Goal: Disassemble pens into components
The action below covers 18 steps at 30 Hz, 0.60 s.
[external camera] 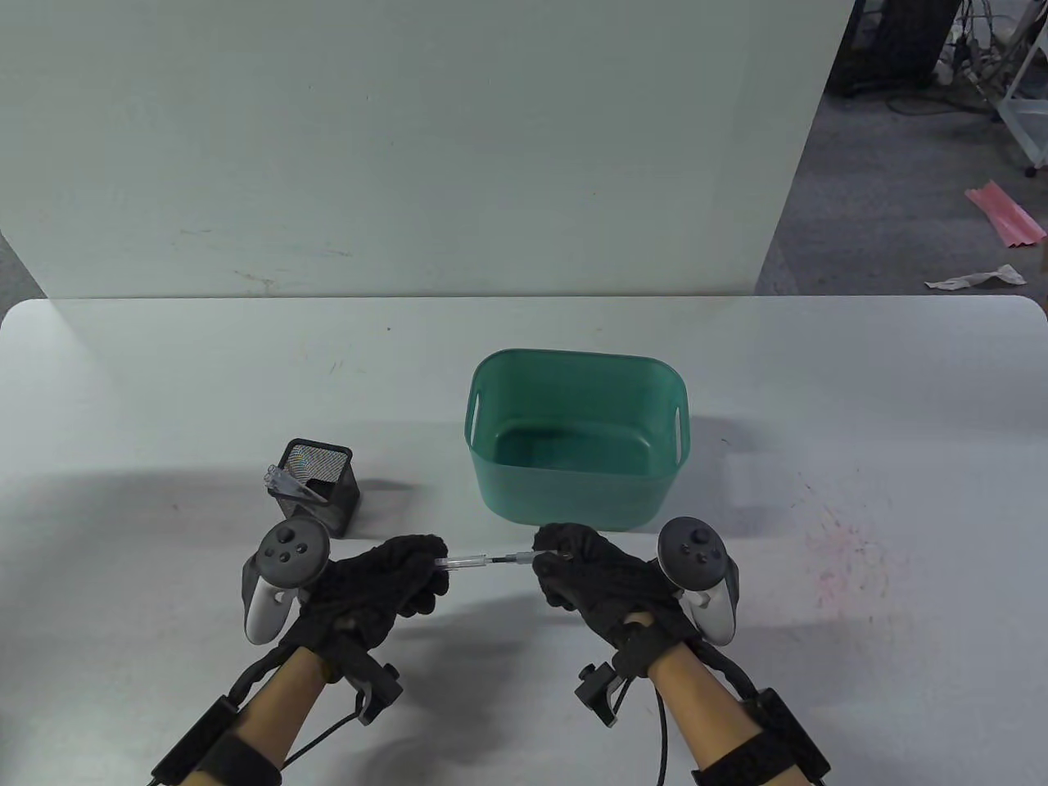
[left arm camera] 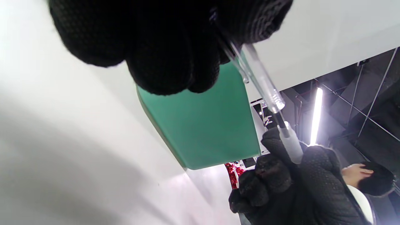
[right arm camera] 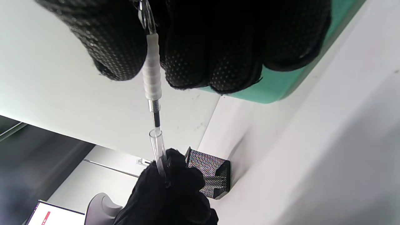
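Note:
A clear pen is held level above the table's front, pulled partly apart. My left hand (external camera: 409, 573) grips the clear barrel (external camera: 463, 562), seen also as the barrel (left arm camera: 262, 82) and the barrel (right arm camera: 157, 150). My right hand (external camera: 565, 565) pinches the white ribbed grip section (right arm camera: 152, 78), seen also as the grip section (left arm camera: 292, 147). Between the two parts the dark refill (right arm camera: 157, 120) shows bare, below a short metal thread. The two hands are a short way apart.
A green plastic bin (external camera: 577, 438) stands just beyond the hands, with nothing visible inside. A black mesh pen cup (external camera: 315, 483) holding clear pens stands to the left of the bin. A white panel rises behind the table.

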Each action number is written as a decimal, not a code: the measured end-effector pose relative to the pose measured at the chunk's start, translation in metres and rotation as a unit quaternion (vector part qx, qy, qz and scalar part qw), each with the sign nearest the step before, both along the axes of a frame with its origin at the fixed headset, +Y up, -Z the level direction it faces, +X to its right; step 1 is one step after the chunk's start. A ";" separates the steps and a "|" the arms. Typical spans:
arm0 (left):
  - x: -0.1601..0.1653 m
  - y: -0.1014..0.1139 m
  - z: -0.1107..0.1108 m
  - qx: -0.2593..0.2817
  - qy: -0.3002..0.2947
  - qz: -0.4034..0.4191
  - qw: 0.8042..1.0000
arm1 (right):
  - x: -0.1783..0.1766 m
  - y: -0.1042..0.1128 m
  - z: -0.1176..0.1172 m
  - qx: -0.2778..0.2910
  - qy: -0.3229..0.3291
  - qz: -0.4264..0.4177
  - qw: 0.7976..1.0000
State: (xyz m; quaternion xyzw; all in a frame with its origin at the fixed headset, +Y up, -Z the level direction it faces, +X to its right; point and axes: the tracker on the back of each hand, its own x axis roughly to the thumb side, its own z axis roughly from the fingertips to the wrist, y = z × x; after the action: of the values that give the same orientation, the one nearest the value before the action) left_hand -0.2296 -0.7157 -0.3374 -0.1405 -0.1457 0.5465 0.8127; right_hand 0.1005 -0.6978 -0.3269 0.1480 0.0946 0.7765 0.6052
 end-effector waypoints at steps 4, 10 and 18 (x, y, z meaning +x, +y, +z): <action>-0.002 -0.006 -0.002 -0.024 -0.005 0.023 0.999 | 0.002 0.007 0.002 0.017 -0.004 -0.013 1.000; -0.007 -0.011 -0.005 -0.044 0.001 0.045 0.998 | 0.010 0.021 0.003 0.050 -0.026 0.006 0.998; -0.003 -0.014 -0.006 -0.066 -0.016 0.072 0.995 | 0.000 0.028 0.006 0.076 -0.016 0.042 0.996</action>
State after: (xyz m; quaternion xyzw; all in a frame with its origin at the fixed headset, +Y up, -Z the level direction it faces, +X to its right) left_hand -0.2326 -0.7296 -0.3435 -0.1922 -0.1321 0.6098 0.7575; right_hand 0.1006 -0.6696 -0.3209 0.1771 0.0321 0.8084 0.5605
